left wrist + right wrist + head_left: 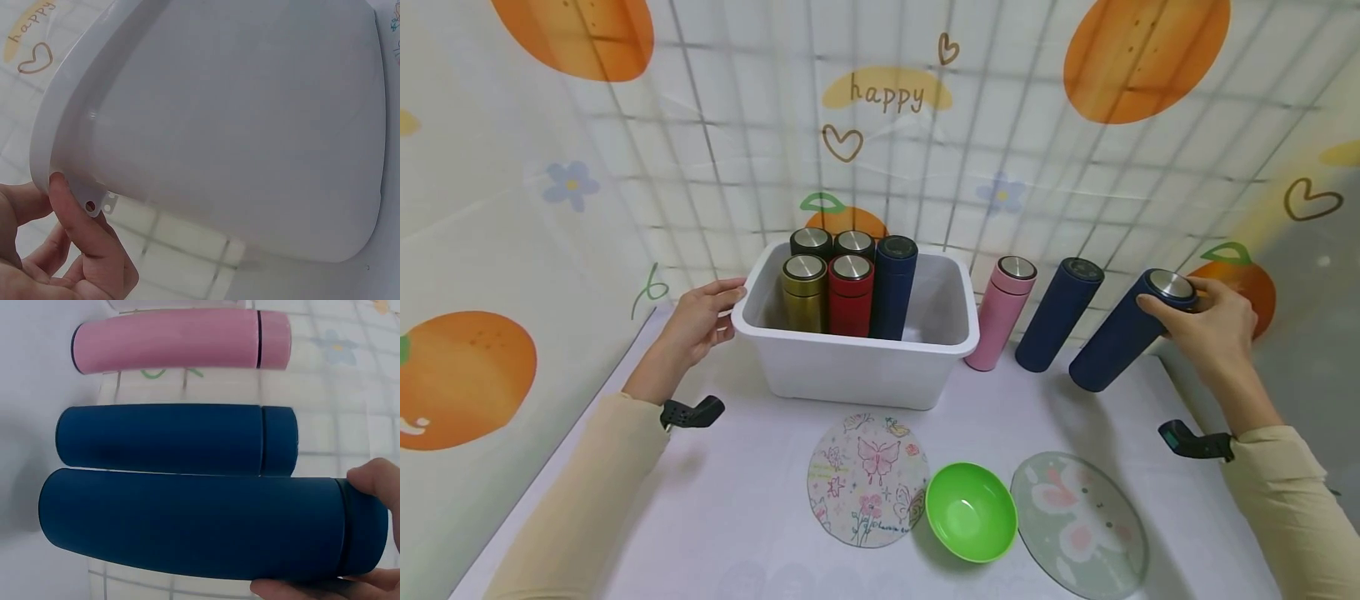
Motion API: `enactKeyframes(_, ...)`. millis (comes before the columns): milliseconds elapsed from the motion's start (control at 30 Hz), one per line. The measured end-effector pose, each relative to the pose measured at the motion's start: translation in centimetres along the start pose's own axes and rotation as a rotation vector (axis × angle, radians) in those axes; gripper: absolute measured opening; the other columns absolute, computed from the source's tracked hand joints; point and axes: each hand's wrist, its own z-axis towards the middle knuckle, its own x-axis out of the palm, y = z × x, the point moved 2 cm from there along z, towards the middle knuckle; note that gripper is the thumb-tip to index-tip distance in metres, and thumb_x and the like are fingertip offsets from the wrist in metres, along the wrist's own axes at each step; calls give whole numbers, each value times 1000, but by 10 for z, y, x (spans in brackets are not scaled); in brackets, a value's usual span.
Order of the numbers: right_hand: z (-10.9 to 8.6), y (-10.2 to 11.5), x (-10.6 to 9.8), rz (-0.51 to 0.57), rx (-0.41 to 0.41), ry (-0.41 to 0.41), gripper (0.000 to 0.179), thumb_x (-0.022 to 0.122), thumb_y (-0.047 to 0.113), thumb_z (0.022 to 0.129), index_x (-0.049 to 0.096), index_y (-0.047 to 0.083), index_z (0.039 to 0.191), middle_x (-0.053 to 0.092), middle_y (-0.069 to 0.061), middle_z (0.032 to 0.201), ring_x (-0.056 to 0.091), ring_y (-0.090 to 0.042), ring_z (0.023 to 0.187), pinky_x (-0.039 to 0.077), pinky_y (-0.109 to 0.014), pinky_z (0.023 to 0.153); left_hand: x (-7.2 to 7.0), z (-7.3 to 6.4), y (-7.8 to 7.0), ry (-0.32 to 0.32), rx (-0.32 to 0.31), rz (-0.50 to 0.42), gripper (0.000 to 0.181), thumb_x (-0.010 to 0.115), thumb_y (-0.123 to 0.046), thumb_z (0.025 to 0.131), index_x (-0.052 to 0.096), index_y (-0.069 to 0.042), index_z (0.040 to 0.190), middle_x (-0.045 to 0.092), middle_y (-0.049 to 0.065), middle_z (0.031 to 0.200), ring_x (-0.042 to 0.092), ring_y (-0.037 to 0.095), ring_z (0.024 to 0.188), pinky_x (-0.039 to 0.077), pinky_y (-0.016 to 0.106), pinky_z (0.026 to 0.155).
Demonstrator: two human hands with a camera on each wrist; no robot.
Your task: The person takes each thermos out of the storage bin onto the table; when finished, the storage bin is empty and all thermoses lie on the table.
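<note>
My right hand [1213,321] grips a dark blue thermos [1123,342] around its silver-topped cap, thumb on one side and fingers on the other. In the right wrist view this thermos [194,525] lies alongside a second blue thermos [162,439] and a pink thermos [169,340]. At the left, my left hand [700,321] pinches the rim of a white plastic bin [857,367]. A finger lies against the bin's outer wall [237,137] in the left wrist view. Inside the bin stand a gold thermos [805,300], a red thermos [851,300], a blue thermos [892,292] and two black-capped ones behind.
In front of the bin lie a round butterfly-patterned mat [868,483] and a round rabbit-patterned mat [1082,521]. A green bowl [972,512] sits between them. Behind the table, a wire grid shows through a printed curtain [760,125].
</note>
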Motion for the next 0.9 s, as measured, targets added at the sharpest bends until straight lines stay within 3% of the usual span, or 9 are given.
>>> enactKeyframes(67,3,-3,2,0,3,-2,90,71,60,84,46,2,147,63,-18,105,57,-11,72,41,-33,65,0,0,0,-3,1,1,42,65,-22,99,54,-10,138,66,-1,103,64,9,73,52,21,60)
enactKeyframes(167,8,-6,7,1,9,-10,92,69,60,85,43,-1,148,60,-24,112,59,-24,94,40,-34,69,0,1,1,-7,6,7,40,65,-22,99,55,-11,136,66,-1,103,63,9,72,52,20,59)
enactKeyframes(233,10,-7,9,10,12,-16,92,69,58,86,41,-4,148,56,-29,120,46,-39,117,39,-40,78,0,1,1,-12,9,15,38,65,-22,100,56,-11,135,66,0,103,63,9,72,52,20,59)
enactKeyframes(333,13,-9,11,14,23,-24,91,69,56,87,41,-7,147,51,-32,127,31,-46,129,33,-48,86,1,2,1,-12,12,25,39,64,-23,100,56,-11,136,65,1,106,63,10,73,52,20,59)
enactKeyframes(533,20,-9,13,16,27,-34,89,69,56,86,46,-7,143,52,-29,129,36,-44,127,34,-46,86,0,1,1,-16,16,28,42,64,-23,100,54,-10,139,64,1,109,64,10,75,52,20,60)
enactKeyframes(767,30,-12,19,45,21,-33,90,70,53,87,41,-9,146,41,-30,140,26,-47,134,22,-58,106,0,1,1,-17,13,34,42,64,-24,100,54,-11,139,63,1,110,64,10,77,52,21,62)
enactKeyframes(900,36,-16,24,23,6,-40,87,70,52,87,45,-11,142,48,-31,130,32,-47,128,22,-57,104,0,1,2,-18,15,30,42,64,-24,100,54,-10,139,64,0,109,64,10,76,52,21,61)
